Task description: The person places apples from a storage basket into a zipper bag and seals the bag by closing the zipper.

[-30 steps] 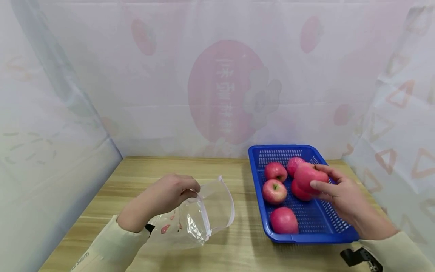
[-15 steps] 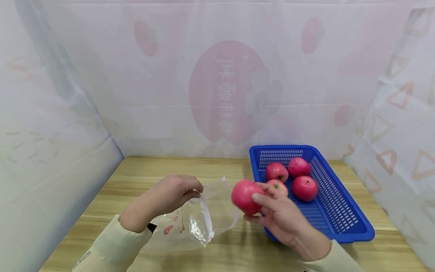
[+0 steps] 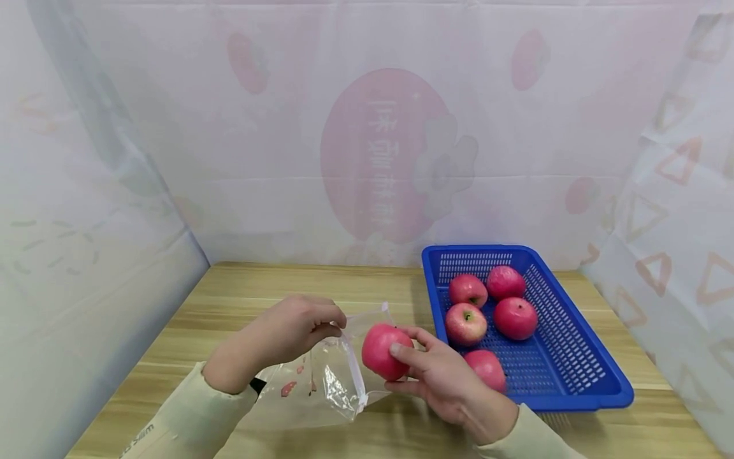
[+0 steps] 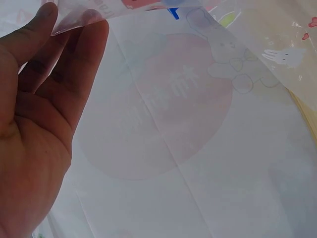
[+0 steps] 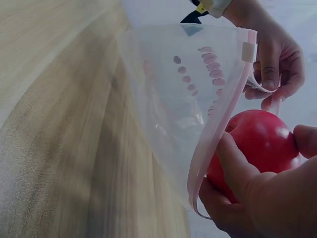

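Observation:
My left hand point(image 3: 298, 325) pinches the upper edge of a clear zip bag point(image 3: 321, 382), whose mouth gapes to the right. Between thumb and fingers, my right hand point(image 3: 441, 376) holds a red apple point(image 3: 383, 352) right at that mouth. In the right wrist view the apple point(image 5: 262, 141) overlaps the bag's zip rim, and the slider point(image 5: 249, 52) shows near the top corner. The left wrist view has the thumb and fingers point(image 4: 94, 44) on the thin plastic point(image 4: 163, 10). Printed marks show on the bag's side.
A blue plastic basket point(image 3: 573, 400) stands to the right with several red apples point(image 3: 516, 318) in it. Its left wall lies close behind my right hand. The wooden table point(image 3: 252, 287) meets fabric walls point(image 3: 264, 210) at the back and both sides.
My right hand has lifted the apple out of the basket and carried it left to the bag's mouth. The left hand keeps its pinch on the bag with only a slight shift.

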The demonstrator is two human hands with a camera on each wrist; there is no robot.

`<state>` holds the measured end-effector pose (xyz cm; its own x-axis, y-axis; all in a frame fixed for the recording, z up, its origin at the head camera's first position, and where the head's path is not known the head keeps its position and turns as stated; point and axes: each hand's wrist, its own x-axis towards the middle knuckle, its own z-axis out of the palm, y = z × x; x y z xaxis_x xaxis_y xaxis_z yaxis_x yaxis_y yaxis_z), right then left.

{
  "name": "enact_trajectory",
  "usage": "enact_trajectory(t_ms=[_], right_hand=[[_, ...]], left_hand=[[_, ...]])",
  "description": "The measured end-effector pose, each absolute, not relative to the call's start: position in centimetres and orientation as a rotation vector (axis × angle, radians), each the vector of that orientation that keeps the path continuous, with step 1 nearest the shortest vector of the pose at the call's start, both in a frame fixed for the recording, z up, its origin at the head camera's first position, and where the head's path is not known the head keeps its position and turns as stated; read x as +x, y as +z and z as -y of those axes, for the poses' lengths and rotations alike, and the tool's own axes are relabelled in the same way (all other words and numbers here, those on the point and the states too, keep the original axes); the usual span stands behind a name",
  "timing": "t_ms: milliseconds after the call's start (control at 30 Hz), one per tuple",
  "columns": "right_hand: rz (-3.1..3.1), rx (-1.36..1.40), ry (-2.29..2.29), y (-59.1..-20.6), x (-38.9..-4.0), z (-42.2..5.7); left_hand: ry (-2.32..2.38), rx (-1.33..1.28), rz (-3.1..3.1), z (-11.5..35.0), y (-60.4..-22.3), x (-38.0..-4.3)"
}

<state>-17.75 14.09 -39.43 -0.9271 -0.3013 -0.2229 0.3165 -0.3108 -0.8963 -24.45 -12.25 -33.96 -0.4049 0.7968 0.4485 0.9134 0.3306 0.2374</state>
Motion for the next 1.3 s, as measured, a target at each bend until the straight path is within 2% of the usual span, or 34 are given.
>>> enact_trajectory(t_ms=[633,1133,1300], right_hand=[[-1.465,0.09,-2.327,-39.7,-17.6,-13.7],[-1.421,0.008,-2.399,-38.7,-17.7,-14.8],[-1.717,-0.175,-2.17,-36.9,-18.2,-17.0]], left_hand=[[-0.688,-1.544,2.363,11.9,-34.1,-24.4],[-0.701,-1.473,2.293,12.5,-33.6,-25.0],[-0.693,-1.479,2.284,12.7,-33.5,-24.9]])
